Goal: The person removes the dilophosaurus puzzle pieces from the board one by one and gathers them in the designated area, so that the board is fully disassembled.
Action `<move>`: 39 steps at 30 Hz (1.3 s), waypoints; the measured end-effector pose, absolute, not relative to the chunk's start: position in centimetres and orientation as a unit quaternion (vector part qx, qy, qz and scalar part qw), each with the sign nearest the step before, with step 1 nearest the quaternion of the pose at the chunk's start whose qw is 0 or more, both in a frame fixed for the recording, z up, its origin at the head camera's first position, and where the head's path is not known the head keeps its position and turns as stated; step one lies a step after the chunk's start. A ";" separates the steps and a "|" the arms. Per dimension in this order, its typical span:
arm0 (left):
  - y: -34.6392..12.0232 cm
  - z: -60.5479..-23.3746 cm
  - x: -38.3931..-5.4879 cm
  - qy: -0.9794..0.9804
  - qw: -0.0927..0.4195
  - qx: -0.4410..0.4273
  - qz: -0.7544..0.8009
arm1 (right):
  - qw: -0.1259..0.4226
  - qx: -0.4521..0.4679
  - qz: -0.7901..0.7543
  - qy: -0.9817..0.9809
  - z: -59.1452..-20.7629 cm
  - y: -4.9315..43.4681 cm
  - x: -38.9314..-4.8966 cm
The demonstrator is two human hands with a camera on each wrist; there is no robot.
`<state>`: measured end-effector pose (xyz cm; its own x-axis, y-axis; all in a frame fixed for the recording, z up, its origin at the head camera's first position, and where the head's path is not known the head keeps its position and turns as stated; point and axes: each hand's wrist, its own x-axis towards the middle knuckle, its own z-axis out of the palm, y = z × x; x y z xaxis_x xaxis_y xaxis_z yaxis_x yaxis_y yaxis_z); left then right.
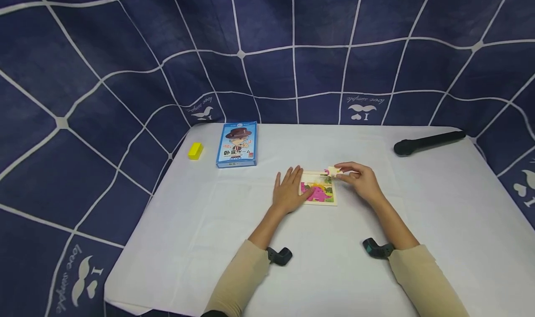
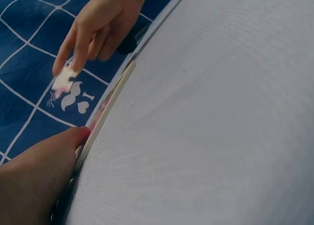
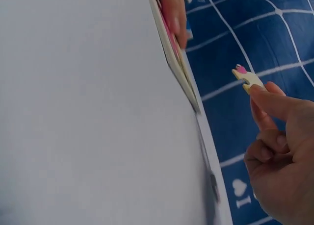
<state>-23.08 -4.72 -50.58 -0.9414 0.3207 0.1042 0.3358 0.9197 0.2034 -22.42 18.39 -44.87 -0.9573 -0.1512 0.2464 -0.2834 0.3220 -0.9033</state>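
Note:
A jigsaw puzzle board (image 1: 318, 203) with a pink dinosaur picture lies on the white table. My left hand (image 1: 287, 192) rests on its left side, fingers straight and thumb laid over the picture. Between thumb and fingertips, my right hand (image 1: 362, 181) pinches a puzzle piece (image 1: 333, 171) above the board's far right corner. In the right wrist view the puzzle piece (image 3: 249, 79) is cream with a pink tip and is held up off the board. The left wrist view shows the left thumb (image 2: 73, 137) at the board's edge.
A blue card game box (image 1: 237, 145) lies at the back left, with a yellow block (image 1: 195, 151) to its left. At the back right is a black microphone-like object (image 1: 428, 143). A dark blue gridded cloth (image 1: 267, 75) hangs behind the table.

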 end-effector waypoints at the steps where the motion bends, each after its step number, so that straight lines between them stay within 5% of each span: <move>1: -4.8 -50.6 -23.1 -0.979 0.035 -0.166 -0.109 | 0.063 0.128 0.566 -0.812 -44.5 18.9 -22.1; 17: -5.1 -50.8 -22.9 -0.979 0.027 -0.164 -0.118 | 0.049 -0.001 0.477 -0.878 -48.2 29.7 -22.1; 39: -4.8 -50.4 -23.0 -0.977 0.038 -0.172 -0.122 | 0.115 0.039 0.335 -0.934 -48.8 30.7 -22.1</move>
